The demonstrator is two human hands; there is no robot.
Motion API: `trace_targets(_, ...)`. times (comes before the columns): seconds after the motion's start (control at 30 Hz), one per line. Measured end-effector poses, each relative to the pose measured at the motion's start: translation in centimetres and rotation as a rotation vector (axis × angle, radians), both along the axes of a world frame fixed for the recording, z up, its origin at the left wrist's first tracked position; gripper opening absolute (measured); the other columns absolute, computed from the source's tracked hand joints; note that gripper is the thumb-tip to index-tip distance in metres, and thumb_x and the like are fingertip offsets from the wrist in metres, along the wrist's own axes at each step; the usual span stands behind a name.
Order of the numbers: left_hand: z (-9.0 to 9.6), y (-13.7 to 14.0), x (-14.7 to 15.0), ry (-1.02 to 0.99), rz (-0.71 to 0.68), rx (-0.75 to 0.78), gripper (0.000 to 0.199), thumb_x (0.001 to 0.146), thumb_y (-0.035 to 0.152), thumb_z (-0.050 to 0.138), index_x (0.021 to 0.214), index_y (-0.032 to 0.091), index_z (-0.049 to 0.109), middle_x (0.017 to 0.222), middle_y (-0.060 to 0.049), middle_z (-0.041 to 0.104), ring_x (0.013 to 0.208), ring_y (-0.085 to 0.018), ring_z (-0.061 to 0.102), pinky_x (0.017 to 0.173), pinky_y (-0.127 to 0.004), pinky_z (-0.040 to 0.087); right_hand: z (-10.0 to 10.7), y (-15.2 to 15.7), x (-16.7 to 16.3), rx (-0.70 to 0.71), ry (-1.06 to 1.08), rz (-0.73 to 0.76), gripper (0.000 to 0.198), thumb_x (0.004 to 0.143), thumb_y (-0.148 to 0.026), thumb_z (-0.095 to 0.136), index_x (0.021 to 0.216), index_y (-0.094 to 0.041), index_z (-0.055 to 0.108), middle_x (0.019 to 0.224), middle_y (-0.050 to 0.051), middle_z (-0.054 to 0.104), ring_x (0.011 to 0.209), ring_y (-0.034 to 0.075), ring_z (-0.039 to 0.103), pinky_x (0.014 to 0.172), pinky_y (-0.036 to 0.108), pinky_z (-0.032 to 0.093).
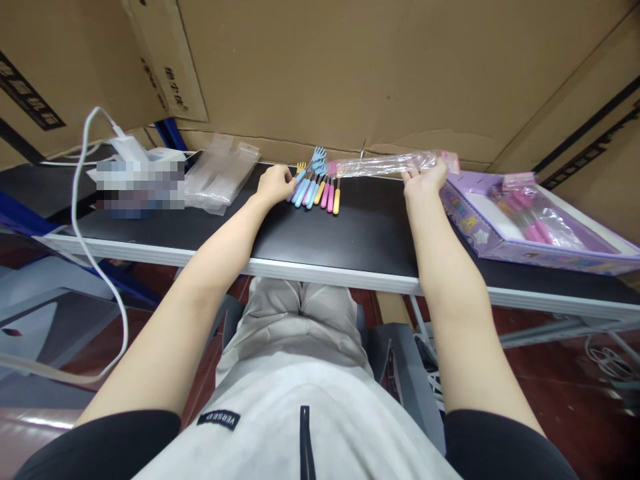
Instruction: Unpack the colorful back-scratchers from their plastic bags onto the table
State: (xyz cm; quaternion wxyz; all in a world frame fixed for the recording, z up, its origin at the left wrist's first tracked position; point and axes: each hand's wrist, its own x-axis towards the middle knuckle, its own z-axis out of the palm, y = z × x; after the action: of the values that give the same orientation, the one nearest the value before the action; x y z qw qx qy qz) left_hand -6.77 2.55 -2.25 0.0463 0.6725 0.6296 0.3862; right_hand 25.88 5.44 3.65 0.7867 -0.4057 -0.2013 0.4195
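My left hand, fingers curled in, is at the left end of a row of back scratchers on the black table. Their claw-like heads and handles are blue, yellow, pink and purple. Its fingertips close around one back scratcher beside a blue and a purple handle; they partly hide it. In my right hand, palm turned up, a long clear plastic bag with a pink header is gripped at its right end. The bag stretches left to a pink claw head at the row's back.
A purple display box on the right holds bagged pink back scratchers. Flat clear bags lie at left, near a blurred-out item and a white cable. Cardboard walls in the table's back.
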Motion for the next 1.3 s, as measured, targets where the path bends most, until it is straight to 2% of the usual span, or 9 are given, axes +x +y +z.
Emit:
trace_targets(0.13,1.0,-1.0,1.1,-0.192,-0.066,-0.022,0.013,0.080,0.022,0.067,0.069,0.022,0.061,0.078,-0.007,0.072,0.090,-0.025,0.070,0.096,-0.037,0.056,0.2,-0.3,-0.6,-0.002,-0.035,0.037,0.035,0.100,-0.048,0.045,0.120,-0.028,0.066,0.132,0.008,0.069,0.116,0.022,0.076,0.094,0.053,0.065)
trace_targets(0.3,2.1,-2.4,2.3,-0.520,-0.133,-0.119,0.013,0.080,0.015,0.066,0.068,0.020,0.064,0.067,-0.003,0.068,0.071,-0.020,0.067,0.080,-0.033,0.058,0.5,-1.1,-2.1,-0.029,-0.060,0.080,0.034,0.097,-0.053,0.052,0.116,-0.028,0.067,0.120,0.006,0.072,0.118,0.025,0.075,0.095,0.055,0.065)
trace_targets(0.5,3.0,-3.1,2.8,-0.665,-0.171,-0.151,0.015,0.079,0.011,0.067,0.068,0.019,0.062,0.075,-0.006,0.075,0.077,-0.020,0.072,0.083,-0.034,0.059,0.2,-1.5,-3.8,0.000,-0.098,0.185,0.037,0.096,-0.056,0.057,0.116,-0.027,0.067,0.113,0.007,0.074,0.113,0.027,0.075,0.091,0.056,0.065)
trace_targets(0.7,2.9,-2.9,2.9,-0.674,-0.187,-0.117,0.013,0.080,0.015,0.068,0.070,0.019,0.061,0.077,-0.005,0.076,0.080,-0.020,0.074,0.084,-0.034,0.060,-0.1,-2.6,-5.7,0.009,-0.091,0.292,0.032,0.103,-0.051,0.050,0.111,-0.025,0.065,0.106,0.006,0.075,0.108,0.024,0.076,0.092,0.052,0.065)
trace_targets(0.9,3.1,-3.0,3.3,-0.671,-0.203,-0.070,0.012,0.083,0.014,0.065,0.072,0.019,0.060,0.078,-0.005,0.074,0.076,-0.017,0.073,0.088,-0.037,0.060,-0.8,-4.1,-7.9,-0.014,-0.135,0.405,0.038,0.103,-0.058,0.052,0.111,-0.023,0.064,0.099,0.005,0.075,0.101,0.023,0.077,0.093,0.049,0.066)
trace_targets(1.07,3.3,-2.9,3.3,-0.661,-0.246,0.018,0.011,0.083,0.015,0.064,0.074,0.019,0.059,0.075,-0.004,0.071,0.079,-0.017,0.071,0.088,-0.034,0.060,-1.8,-4.8,-9.3,-0.054,-0.200,0.481,0.034,0.105,-0.056,0.052,0.110,-0.024,0.061,0.098,0.004,0.075,0.096,0.021,0.077,0.096,0.048,0.065)
trace_targets(1.2,3.0,-2.4,2.7,-0.456,-0.275,0.138,0.006,0.084,0.023,0.066,0.080,0.021,0.062,0.079,-0.004,0.070,0.092,-0.022,0.071,0.093,-0.038,0.060,-2.6,-4.9,-9.9,-0.077,-0.244,0.543,0.031,0.108,-0.053,0.050,0.106,-0.024,0.059,0.108,0.004,0.075,0.095,0.019,0.077,0.096,0.044,0.063)
trace_targets(1.3,2.7,-2.5,2.7,-0.172,-0.293,0.205,0.014,0.084,0.030,0.070,0.092,0.020,0.066,0.096,-0.007,0.075,0.105,-0.027,0.071,0.104,-0.044,0.056,-3.2,-5.1,-10.5,-0.092,-0.222,0.559,0.028,0.109,-0.051,0.047,0.109,-0.025,0.058,0.110,0.003,0.075,0.091,0.018,0.076,0.093,0.042,0.064)
